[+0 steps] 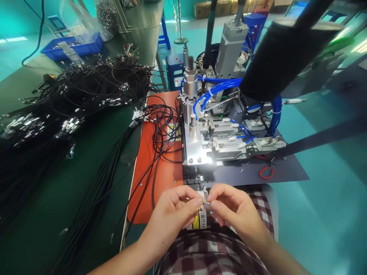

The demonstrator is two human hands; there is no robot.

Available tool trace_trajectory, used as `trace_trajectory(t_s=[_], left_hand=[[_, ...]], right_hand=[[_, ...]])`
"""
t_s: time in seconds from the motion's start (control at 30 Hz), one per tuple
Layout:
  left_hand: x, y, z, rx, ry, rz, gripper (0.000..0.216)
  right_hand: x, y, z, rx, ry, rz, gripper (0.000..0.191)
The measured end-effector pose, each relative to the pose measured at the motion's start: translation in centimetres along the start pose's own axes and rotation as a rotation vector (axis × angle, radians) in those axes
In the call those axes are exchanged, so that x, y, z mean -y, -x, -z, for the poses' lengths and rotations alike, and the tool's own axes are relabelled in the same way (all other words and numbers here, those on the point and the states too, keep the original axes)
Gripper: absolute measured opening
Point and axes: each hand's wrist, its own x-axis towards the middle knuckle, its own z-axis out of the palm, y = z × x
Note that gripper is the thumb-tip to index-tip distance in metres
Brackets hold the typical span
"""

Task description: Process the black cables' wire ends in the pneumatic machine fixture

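My left hand (178,208) and my right hand (233,208) meet in front of the machine, low in the middle of the head view. Between their pinched thumbs and forefingers are thin coloured wires (205,203); red and a pale blue-white show, and the rest is covered by the fingers. Both hands are closed on these wires. Just beyond them stands a metal machine (197,147) with blue air hoses (220,84). Black cables (156,152) lie looped over the orange plate (151,206) to the left of my hands.
A bundle of black cables (106,164) with shiny ends lies on the green table (123,214), beside a larger cable heap (94,80). Behind is a blue tray (94,47). A red-handled tool (266,173) rests on the grey board (286,172) at right. A black cylinder (286,57) overhangs the machine.
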Motion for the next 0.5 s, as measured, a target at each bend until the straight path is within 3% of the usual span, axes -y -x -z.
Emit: trace_trajectory(t_s=[0.13, 0.37, 0.5], left_hand=[[0.1, -0.5, -0.7, -0.011, -0.022, -0.007, 0.030], [0.4, -1.3, -1.1, -0.027, -0.036, -0.014, 0.028], [0.3, -1.4, -1.1, -0.030, -0.043, -0.025, 0.024]], right_hand=[[0.2, 0.2, 0.0, -0.057, 0.067, 0.066, 0.016], [-0.3, 0.0, 0.3, -0.068, 0.199, 0.028, 0.012], [-0.2, -0.1, 0.9, -0.103, 0.318, 0.137, 0.008]])
